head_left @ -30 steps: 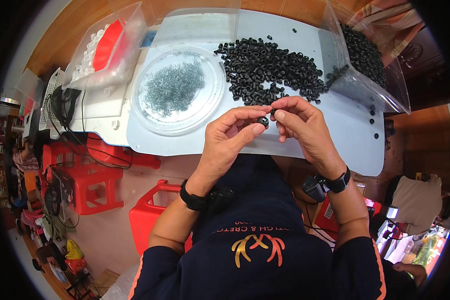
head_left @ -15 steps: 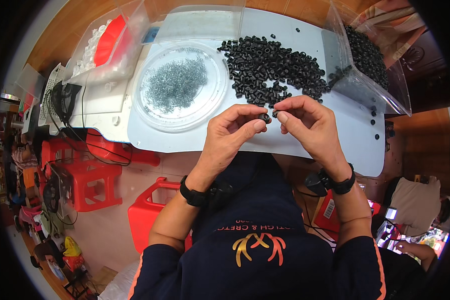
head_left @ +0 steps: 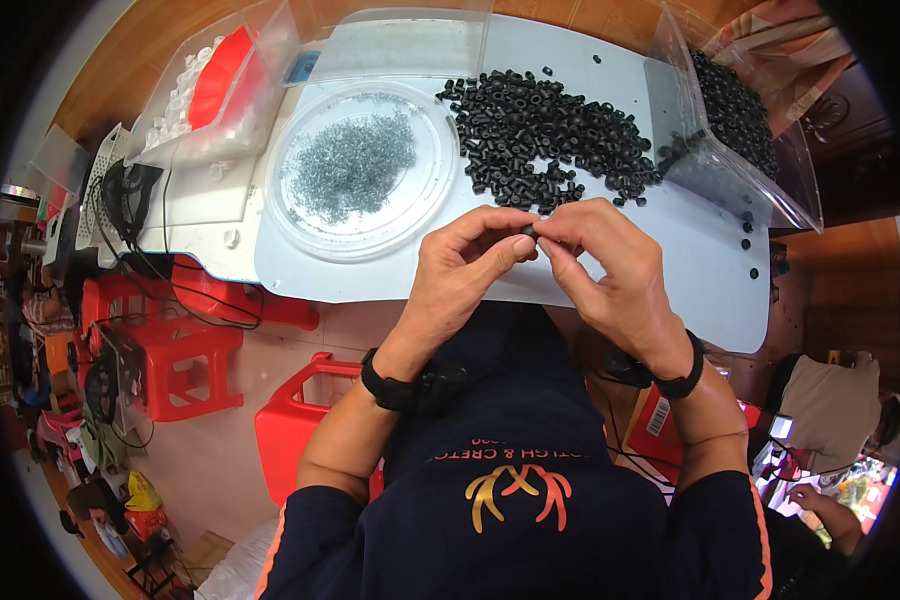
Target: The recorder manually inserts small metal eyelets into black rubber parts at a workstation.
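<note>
My left hand [head_left: 470, 255] pinches a small black cylindrical part [head_left: 530, 231] between thumb and forefinger, above the table's near edge. My right hand [head_left: 610, 262] meets it there, its thumb and forefinger closed at the part's right end; what those fingertips hold is hidden. Just beyond my hands spreads a loose pile of small black hollow cylinders [head_left: 540, 130]. Left of the pile, a round clear tray [head_left: 435, 205] holds a heap of tiny shiny pieces [head_left: 355, 160], too small to name.
A tilted clear bin [head_left: 770, 185] at the right spills black parts onto the pale blue board [head_left: 370, 285]. Back left stands a clear bin [head_left: 255, 110] with white pieces and something red. Red stools [head_left: 185, 370] and black cables lie left, below the table.
My right hand has moved left and its fingertips now meet those of my left hand at the black part. The gap between the hands has closed.
</note>
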Motion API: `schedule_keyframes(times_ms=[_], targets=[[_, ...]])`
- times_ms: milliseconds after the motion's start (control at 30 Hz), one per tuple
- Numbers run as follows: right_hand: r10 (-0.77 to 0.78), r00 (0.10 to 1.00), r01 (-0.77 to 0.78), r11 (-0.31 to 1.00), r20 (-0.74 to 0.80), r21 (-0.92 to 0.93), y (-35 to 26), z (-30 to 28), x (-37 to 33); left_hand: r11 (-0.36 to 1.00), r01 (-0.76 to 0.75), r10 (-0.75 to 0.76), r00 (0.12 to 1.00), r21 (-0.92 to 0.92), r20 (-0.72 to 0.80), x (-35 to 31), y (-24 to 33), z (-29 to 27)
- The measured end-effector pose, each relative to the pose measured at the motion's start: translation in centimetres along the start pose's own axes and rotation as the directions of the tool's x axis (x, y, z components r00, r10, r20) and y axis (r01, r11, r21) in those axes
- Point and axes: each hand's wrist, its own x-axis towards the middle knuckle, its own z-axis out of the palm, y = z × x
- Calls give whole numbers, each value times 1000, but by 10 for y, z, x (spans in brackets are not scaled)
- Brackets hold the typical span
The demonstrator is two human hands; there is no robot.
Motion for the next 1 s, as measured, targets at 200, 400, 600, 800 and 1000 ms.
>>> schedule_keyframes(times_ms=[200,400,600,800,1000], targets=[[202,976,-214,954,79,211,13,-3,2,999,15,-15,1000,32,-14,0,-2,0],[452,814,-581,619,366,529,22,-17,8,996,0,-1,1000,86,5,-2,6,4],[416,598,-793,181,685,582,36,-23,4,865,-363,328,932,348,156,4,13,1],[190,602,-779,-70,775,623,37,-20,-4,855,-437,370,892,281,261,9,25,8],[234,668,-710,-83,706,699,29,-16,-9,773,-510,399,853,377,336,14,33,12]])
